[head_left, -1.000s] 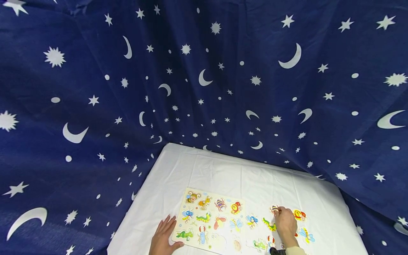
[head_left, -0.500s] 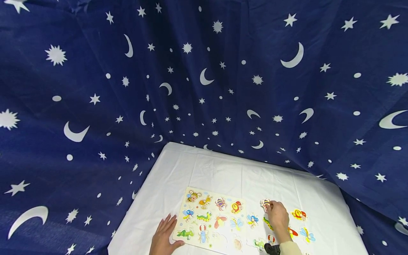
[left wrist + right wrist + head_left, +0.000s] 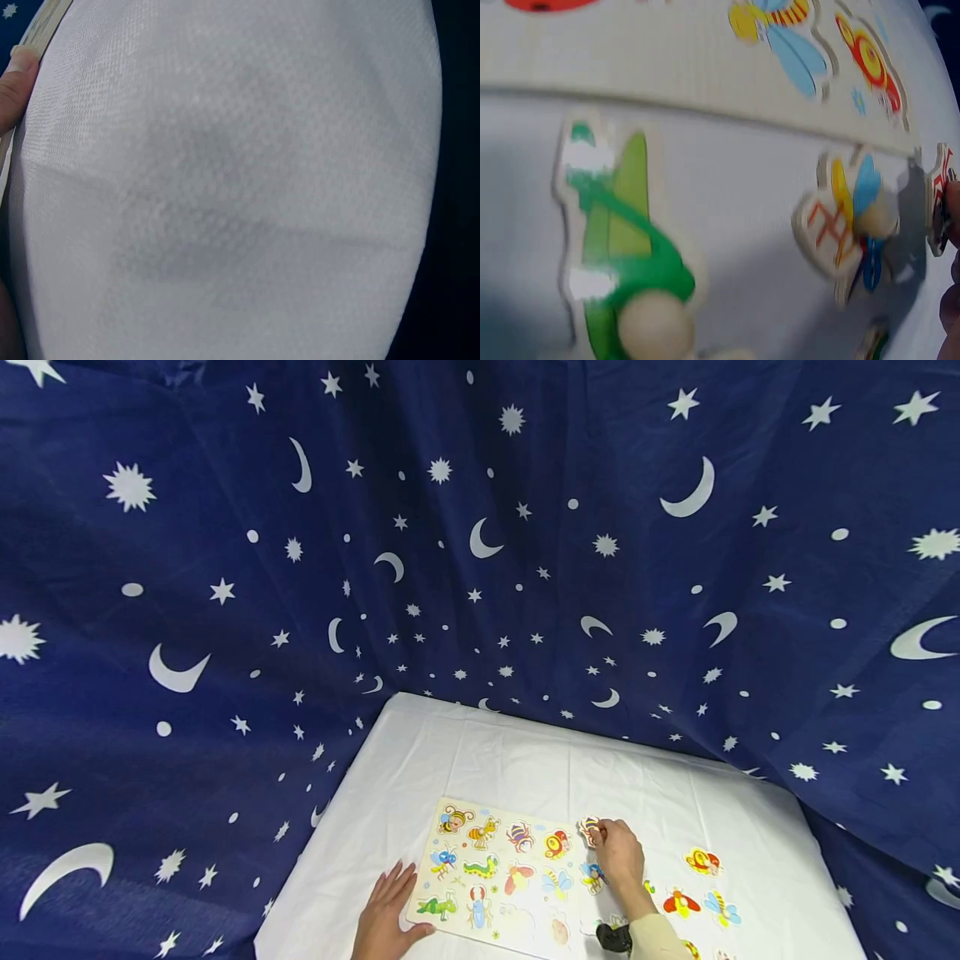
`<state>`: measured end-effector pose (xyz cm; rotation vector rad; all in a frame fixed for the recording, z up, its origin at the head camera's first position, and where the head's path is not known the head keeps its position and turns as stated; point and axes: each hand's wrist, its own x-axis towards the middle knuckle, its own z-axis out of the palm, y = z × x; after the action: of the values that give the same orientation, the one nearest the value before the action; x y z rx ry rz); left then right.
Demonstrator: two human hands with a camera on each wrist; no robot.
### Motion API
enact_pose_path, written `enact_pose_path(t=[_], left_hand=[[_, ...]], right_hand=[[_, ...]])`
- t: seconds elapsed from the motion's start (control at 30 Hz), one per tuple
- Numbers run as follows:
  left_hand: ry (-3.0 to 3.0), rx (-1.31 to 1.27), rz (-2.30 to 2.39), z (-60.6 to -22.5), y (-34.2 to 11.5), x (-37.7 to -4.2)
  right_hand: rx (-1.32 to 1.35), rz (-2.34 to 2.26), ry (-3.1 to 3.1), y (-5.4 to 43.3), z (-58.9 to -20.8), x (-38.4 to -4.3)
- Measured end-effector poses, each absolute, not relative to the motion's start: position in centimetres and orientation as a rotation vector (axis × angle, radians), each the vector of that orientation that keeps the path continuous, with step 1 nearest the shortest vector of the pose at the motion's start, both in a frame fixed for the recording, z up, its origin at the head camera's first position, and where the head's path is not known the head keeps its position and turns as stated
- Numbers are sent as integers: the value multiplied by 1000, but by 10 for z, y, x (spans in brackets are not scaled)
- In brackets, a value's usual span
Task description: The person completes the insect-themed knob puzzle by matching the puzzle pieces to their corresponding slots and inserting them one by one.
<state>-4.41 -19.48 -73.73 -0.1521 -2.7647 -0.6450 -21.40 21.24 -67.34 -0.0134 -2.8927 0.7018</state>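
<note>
A wooden insect puzzle board point(image 3: 537, 858) lies on the white cloth. My left hand point(image 3: 384, 914) rests at its left edge, fingers spread on the cloth; in the left wrist view the thumb point(image 3: 22, 64) touches the board's side. My right hand point(image 3: 621, 860) pinches a spider puzzle piece point(image 3: 588, 832) just beyond the board's right edge. The piece point(image 3: 939, 199) appears edge-on at the right of the right wrist view. Below that hand lies a blue-winged mosquito piece point(image 3: 847, 225) with a round knob. A green grasshopper piece point(image 3: 622, 240) lies beside the board.
Right of the hand lie several more knobbed pieces, among them a red-and-yellow bug point(image 3: 702, 862), a red-winged one point(image 3: 681, 903) and a blue-winged one point(image 3: 722, 910). The white cloth point(image 3: 510, 760) covers the table. A dark blue star-patterned curtain point(image 3: 450, 527) surrounds it.
My right hand has carried the spider piece leftward from among the loose pieces to beside the board's upper right corner. My left hand has stayed at the board's left edge.
</note>
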Motion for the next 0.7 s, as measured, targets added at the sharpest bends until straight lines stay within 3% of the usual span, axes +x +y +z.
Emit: enact_pose_path(t=[0.7], left_hand=[[-2769,-151,-651,-738,-195,-44]], right_hand=[[394,659,-2848,128,-677,-205]])
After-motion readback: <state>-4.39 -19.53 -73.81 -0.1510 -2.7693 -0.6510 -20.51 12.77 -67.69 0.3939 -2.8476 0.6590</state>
